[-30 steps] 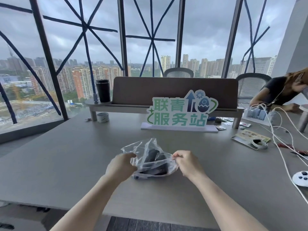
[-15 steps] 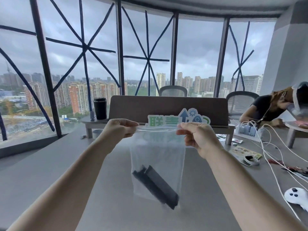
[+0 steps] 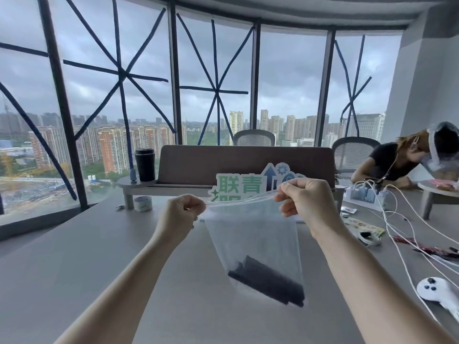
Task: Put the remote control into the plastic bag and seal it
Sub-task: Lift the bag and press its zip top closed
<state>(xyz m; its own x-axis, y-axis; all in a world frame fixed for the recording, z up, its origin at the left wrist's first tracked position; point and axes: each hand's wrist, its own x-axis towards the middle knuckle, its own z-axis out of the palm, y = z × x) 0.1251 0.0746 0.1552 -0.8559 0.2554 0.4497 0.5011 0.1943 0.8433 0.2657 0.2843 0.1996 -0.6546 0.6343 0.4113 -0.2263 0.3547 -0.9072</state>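
Observation:
A clear plastic bag point(image 3: 253, 234) hangs in the air above the grey table point(image 3: 74, 264). Inside it, at the bottom, lies the black remote control point(image 3: 268, 281), tilted down to the right. My left hand point(image 3: 180, 214) pinches the left end of the bag's top edge. My right hand point(image 3: 305, 202) pinches the right end, held a little higher than the left. The top edge is stretched taut between them. Whether the seal strip is pressed together I cannot tell.
A green and white sign point(image 3: 238, 184) stands behind the bag before a brown divider point(image 3: 246, 160). A black cup point(image 3: 145, 165) and a tape roll point(image 3: 142, 203) are at back left. White cables point(image 3: 397, 219), a white controller point(image 3: 437, 291) and a seated person point(image 3: 397, 162) are on the right.
The bag has gone from lying crumpled on the table to hanging between my raised hands. Since half a second ago my right hand has risen slightly and the top edge tilts.

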